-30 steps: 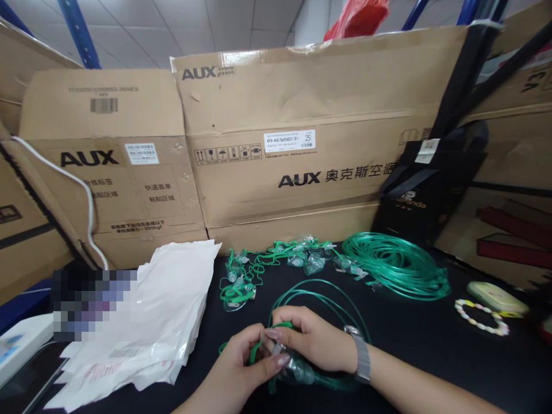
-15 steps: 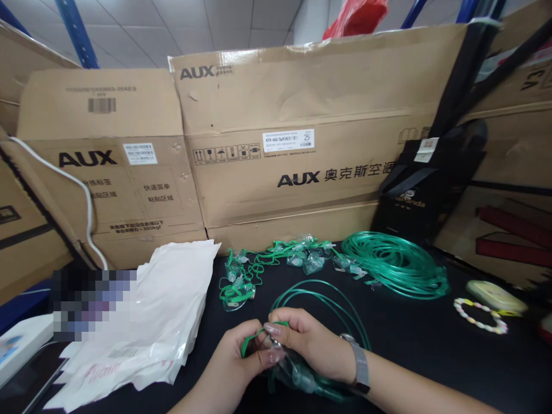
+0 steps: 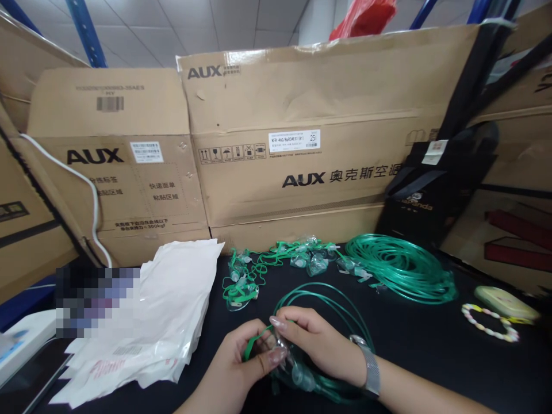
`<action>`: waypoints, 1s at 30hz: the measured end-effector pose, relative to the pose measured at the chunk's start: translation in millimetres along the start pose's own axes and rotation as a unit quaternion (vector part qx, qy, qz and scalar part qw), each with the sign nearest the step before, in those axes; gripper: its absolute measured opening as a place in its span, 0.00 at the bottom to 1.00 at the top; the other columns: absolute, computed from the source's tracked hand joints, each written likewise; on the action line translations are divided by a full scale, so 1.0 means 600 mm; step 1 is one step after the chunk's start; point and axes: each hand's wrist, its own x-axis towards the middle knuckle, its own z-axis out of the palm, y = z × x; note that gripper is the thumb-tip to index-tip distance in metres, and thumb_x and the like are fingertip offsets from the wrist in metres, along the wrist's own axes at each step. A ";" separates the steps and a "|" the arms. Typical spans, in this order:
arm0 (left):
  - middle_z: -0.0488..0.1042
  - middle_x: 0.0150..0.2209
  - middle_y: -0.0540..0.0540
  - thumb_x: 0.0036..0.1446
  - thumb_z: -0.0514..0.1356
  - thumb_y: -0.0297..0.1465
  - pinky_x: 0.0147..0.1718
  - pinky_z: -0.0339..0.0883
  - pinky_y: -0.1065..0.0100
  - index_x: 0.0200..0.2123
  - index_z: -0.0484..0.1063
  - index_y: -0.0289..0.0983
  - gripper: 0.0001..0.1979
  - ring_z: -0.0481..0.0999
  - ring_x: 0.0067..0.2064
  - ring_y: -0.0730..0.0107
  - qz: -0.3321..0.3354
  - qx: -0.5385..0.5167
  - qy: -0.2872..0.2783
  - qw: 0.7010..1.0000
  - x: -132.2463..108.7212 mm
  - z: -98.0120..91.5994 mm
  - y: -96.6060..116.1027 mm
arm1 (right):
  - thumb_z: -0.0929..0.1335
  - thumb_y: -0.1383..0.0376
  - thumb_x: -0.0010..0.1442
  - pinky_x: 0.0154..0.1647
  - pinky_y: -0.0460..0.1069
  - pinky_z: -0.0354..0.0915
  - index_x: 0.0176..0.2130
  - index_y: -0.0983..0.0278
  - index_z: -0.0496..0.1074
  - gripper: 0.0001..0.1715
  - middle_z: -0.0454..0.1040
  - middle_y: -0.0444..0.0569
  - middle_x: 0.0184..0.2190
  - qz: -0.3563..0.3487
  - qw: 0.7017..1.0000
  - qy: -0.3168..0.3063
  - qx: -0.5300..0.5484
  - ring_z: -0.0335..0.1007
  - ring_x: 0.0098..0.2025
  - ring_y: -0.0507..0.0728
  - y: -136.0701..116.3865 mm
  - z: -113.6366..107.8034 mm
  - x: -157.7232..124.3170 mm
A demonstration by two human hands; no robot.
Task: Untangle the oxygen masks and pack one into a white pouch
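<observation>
Clear plastic mask (image 3: pixel 302 376), near edge of the black tabletop (image 3: pixel 414 356), between both hands, body partly covered by them. Left hand (image 3: pixel 248 356): thumb and fingers closed in a pinch on the mask's edge, green strap (image 3: pixel 254 340) running over the fingers. Right hand (image 3: pixel 317 342): thumb tip down near the index finger, pinching the strap just above the mask; remaining fingertips hidden, can't tell what they touch. Silver mesh-band watch (image 3: pixel 371 368) on right wrist.

Thin green tubing (image 3: pixel 340 307) loops out behind the right hand and passes under it.

Left side: white device (image 3: pixel 32 339), partly out of frame; next to it, stack of white pouches (image 3: pixel 172 305), red print on the near end, edges uneven. Right side: beaded bracelet (image 3: pixel 487 326), just beside pale yellow-green case (image 3: pixel 505 303).

Further back: row of more masks with green straps (image 3: pixel 318 264), tangled, and a big coil of green tubing (image 3: pixel 401 270) to their right.

Behind that: black bag (image 3: pixel 414 201) at right, two AUX cartons, small one (image 3: pixel 142 115) left, wide one (image 3: pixel 241 195) centre. White cable (image 3: pixel 92 195) hangs across the small carton. Beyond and above: blue post (image 3: pixel 86 34), red plastic bag (image 3: pixel 364 20).
</observation>
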 end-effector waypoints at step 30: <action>0.65 0.20 0.53 0.41 0.66 0.34 0.25 0.57 0.73 0.21 0.70 0.35 0.10 0.62 0.24 0.75 -0.064 -0.036 0.035 0.997 -0.012 0.007 0.022 | 0.61 0.53 0.59 0.25 0.45 0.55 0.25 0.64 0.63 0.19 0.60 0.41 0.20 -0.062 0.989 0.091 -0.101 0.54 0.24 0.49 0.004 -0.001 -0.009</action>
